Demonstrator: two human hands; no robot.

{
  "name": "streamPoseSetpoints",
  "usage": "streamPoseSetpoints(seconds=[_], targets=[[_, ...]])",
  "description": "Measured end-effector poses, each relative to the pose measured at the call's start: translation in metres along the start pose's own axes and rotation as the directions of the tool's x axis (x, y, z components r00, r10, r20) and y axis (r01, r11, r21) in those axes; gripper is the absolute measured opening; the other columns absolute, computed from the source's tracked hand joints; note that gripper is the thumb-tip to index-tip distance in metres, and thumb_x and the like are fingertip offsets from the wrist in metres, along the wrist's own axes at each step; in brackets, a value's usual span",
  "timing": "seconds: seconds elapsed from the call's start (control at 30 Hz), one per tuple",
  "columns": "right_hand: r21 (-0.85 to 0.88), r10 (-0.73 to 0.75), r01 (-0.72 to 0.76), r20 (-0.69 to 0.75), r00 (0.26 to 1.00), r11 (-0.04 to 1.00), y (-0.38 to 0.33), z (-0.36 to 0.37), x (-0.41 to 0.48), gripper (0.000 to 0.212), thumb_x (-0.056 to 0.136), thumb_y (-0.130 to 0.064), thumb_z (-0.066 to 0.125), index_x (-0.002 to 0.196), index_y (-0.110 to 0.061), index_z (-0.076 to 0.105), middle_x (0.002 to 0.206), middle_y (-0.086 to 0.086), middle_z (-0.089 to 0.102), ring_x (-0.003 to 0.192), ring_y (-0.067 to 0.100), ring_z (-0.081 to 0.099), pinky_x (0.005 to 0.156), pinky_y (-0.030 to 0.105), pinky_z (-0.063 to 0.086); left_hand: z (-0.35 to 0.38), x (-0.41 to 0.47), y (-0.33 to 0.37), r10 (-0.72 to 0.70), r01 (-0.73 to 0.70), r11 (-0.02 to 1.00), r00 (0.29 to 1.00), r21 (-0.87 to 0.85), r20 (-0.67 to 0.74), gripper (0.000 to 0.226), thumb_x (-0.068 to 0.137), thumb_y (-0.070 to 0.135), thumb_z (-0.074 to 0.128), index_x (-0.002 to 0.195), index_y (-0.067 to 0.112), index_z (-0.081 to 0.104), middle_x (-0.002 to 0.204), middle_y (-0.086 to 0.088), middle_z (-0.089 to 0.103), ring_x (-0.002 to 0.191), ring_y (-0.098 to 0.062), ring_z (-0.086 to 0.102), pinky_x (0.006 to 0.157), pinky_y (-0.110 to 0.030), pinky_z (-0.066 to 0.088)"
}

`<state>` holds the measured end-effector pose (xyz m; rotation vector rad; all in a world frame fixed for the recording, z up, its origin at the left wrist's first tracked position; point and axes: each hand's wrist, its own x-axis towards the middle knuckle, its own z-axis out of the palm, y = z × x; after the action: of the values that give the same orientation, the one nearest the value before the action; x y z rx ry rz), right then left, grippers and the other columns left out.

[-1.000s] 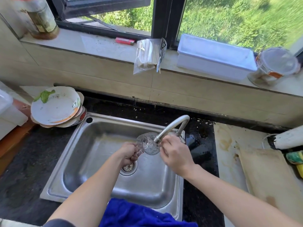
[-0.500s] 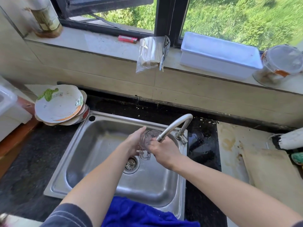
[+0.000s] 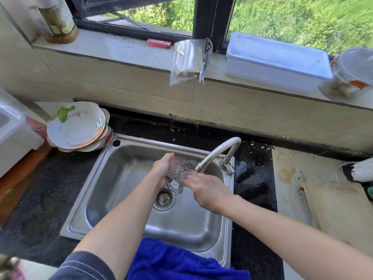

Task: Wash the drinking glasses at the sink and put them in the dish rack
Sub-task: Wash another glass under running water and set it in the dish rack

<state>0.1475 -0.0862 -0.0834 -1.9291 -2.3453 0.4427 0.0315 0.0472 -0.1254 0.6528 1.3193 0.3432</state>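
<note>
A clear patterned drinking glass (image 3: 180,172) lies on its side over the steel sink (image 3: 113,178), its mouth turned toward the spout of the curved faucet (image 3: 219,151). My left hand (image 3: 162,169) grips the glass from its left side, fingers curled round the wall. My right hand (image 3: 205,188) is at the glass's mouth, with its fingertips reaching into the rim; how far they go in is hidden. The drain (image 3: 163,199) sits just below the glass.
A stack of dirty plates (image 3: 77,128) stands left of the sink. A blue cloth (image 3: 177,261) hangs over the sink's front edge. A white bin (image 3: 276,61), a bag of sticks (image 3: 187,61) and jars stand on the sill. A wooden board (image 3: 343,215) lies at right.
The glass has turned from mouth toward me to lying sideways under the spout. My left hand has shifted from its base to its side, and my right hand has moved down to the rim.
</note>
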Motion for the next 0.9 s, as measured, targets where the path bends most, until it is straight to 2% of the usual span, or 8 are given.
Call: streamPoseSetpoints(seconds=[0.1, 0.27, 0.4, 0.53, 0.63, 0.73, 0.8, 0.9], targets=[[-0.066, 0.110, -0.108, 0.024, 0.994, 0.992, -0.009, -0.004, 0.014, 0.045, 0.085, 0.000, 0.047, 0.129, -0.007, 0.050, 0.130, 0.012, 0.053, 0.103, 0.040, 0.059, 0.075, 0.044, 0.051, 0.007, -0.002, -0.006, -0.037, 0.035, 0.999, 0.998, 0.041, 0.041, 0.029, 0.083, 0.044, 0.057, 0.078, 0.015, 0.062, 0.066, -0.004, 0.060, 0.054, -0.018, 0.051, 0.054, -0.027, 0.034], [-0.053, -0.117, 0.116, -0.024, 0.993, 0.992, 0.004, 0.004, -0.009, 0.051, 0.076, 0.000, 0.040, 0.120, -0.005, 0.064, 0.124, 0.013, 0.065, 0.114, 0.030, 0.062, 0.087, 0.044, 0.056, -0.014, 0.004, -0.001, -0.044, 0.047, 0.997, 0.998, 0.062, -0.041, 0.022, 0.087, 0.037, 0.057, 0.088, 0.015, 0.060, 0.072, -0.006, 0.062, 0.061, -0.020, 0.055, 0.060, -0.027, 0.039], [-0.068, 0.040, -0.037, 0.052, 0.998, 0.997, -0.007, 0.004, 0.017, 0.046, 0.078, 0.000, 0.055, 0.124, -0.004, 0.056, 0.124, 0.015, 0.058, 0.109, 0.036, 0.059, 0.082, 0.046, 0.052, -0.001, -0.005, -0.007, -0.104, 0.102, 0.990, 0.994, 0.100, 0.016, 0.022, 0.084, 0.039, 0.057, 0.080, 0.017, 0.058, 0.063, -0.003, 0.057, 0.051, -0.018, 0.048, 0.053, -0.023, 0.034], [-0.047, -0.181, 0.180, -0.019, 0.983, 0.983, 0.003, 0.011, -0.005, 0.056, 0.063, 0.002, 0.070, 0.118, -0.011, 0.066, 0.120, 0.006, 0.068, 0.116, 0.023, 0.062, 0.077, 0.032, 0.055, -0.023, -0.002, 0.000, -0.135, 0.138, 0.971, 0.990, 0.197, -0.025, 0.025, 0.083, 0.040, 0.056, 0.087, 0.016, 0.061, 0.071, -0.005, 0.063, 0.060, -0.021, 0.056, 0.061, -0.027, 0.040], [-0.059, -0.201, 0.198, -0.065, 0.977, 0.978, 0.002, 0.008, 0.007, 0.040, 0.065, -0.007, 0.072, 0.104, -0.011, 0.072, 0.110, 0.005, 0.071, 0.110, 0.023, 0.064, 0.077, 0.032, 0.055, -0.023, -0.004, -0.003, -0.168, 0.145, 0.938, 0.985, 0.315, 0.048, 0.038, 0.075, 0.051, 0.057, 0.089, 0.016, 0.064, 0.078, -0.007, 0.066, 0.060, -0.022, 0.059, 0.066, -0.030, 0.043], [-0.069, -0.107, 0.104, -0.034, 0.994, 0.992, -0.004, 0.004, 0.023, 0.016, 0.078, -0.019, 0.071, 0.093, -0.012, 0.071, 0.099, 0.002, 0.070, 0.098, 0.024, 0.065, 0.070, 0.032, 0.056, -0.030, -0.021, 0.004, -0.184, 0.138, 0.954, 0.971, 0.267, 0.155, 0.032, 0.091, 0.044, 0.045, 0.083, 0.016, 0.058, 0.069, -0.008, 0.061, 0.049, -0.020, 0.055, 0.058, -0.026, 0.040], [0.054, 0.046, -0.047, 0.022, 0.999, 0.997, -0.004, 0.002, 0.022, 0.026, 0.095, -0.033, 0.056, 0.102, -0.009, 0.063, 0.106, 0.005, 0.068, 0.099, 0.027, 0.064, 0.073, 0.032, 0.050, -0.048, -0.023, 0.000, -0.159, 0.132, 0.982, 0.966, 0.138, 0.203, 0.025, 0.095, 0.026, 0.036, 0.094, 0.012, 0.056, 0.081, -0.017, 0.063, 0.065, -0.026, 0.060, 0.066, -0.034, 0.045], [0.240, 0.211, -0.209, 0.017, 0.977, 0.948, -0.005, 0.001, 0.021, 0.030, 0.098, -0.035, 0.051, 0.095, -0.007, 0.058, 0.115, 0.005, 0.070, 0.109, 0.022, 0.064, 0.087, 0.033, 0.051, -0.058, -0.026, -0.019, -0.069, 0.088, 0.995, 0.945, -0.043, 0.321, 0.033, 0.092, 0.004, 0.039, 0.120, 0.016, 0.052, 0.114, -0.026, 0.061, 0.102, -0.036, 0.059, 0.096, -0.043, 0.046]])
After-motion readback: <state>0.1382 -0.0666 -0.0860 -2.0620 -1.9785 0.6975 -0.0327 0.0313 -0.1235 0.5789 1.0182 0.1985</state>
